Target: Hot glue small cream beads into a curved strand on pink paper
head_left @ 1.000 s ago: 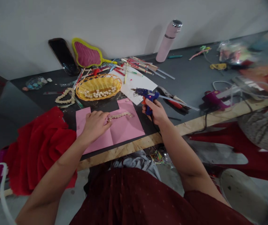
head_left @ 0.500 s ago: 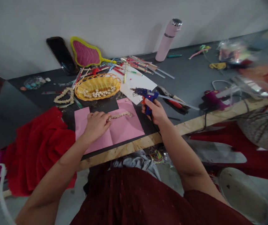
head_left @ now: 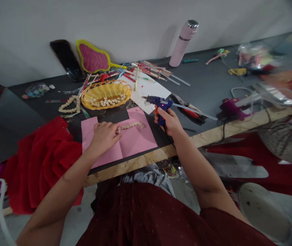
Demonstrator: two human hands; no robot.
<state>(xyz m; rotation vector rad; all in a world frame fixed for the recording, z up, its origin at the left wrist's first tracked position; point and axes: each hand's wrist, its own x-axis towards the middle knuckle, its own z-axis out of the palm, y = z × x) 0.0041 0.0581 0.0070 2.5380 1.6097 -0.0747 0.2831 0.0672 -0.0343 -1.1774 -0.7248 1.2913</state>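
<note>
My left hand (head_left: 104, 136) rests on a creased pink sheet of paper (head_left: 141, 136), its thumb and fingers closed at the left end of a knobbly beige strip (head_left: 130, 126). The rest of that strip lies along the paper to the right. My right hand (head_left: 171, 121) is wrapped round the handle of a blue glue gun (head_left: 164, 105), held above the table right of the paper. A red light glows on its body, and a long clear glue stick (head_left: 194, 111) sticks out of its back. The nozzle points left, apart from the strip.
Behind the paper stands a yellow woven basket (head_left: 105, 87) with small beige pieces. Beside it lies a beige heart-shaped frame (head_left: 70, 105). Red fabric (head_left: 41, 164) covers the left edge. Pliers (head_left: 187, 107), a pink bottle (head_left: 180, 46), a phone (head_left: 68, 61) and a white sheet (head_left: 158, 90) lie or stand around.
</note>
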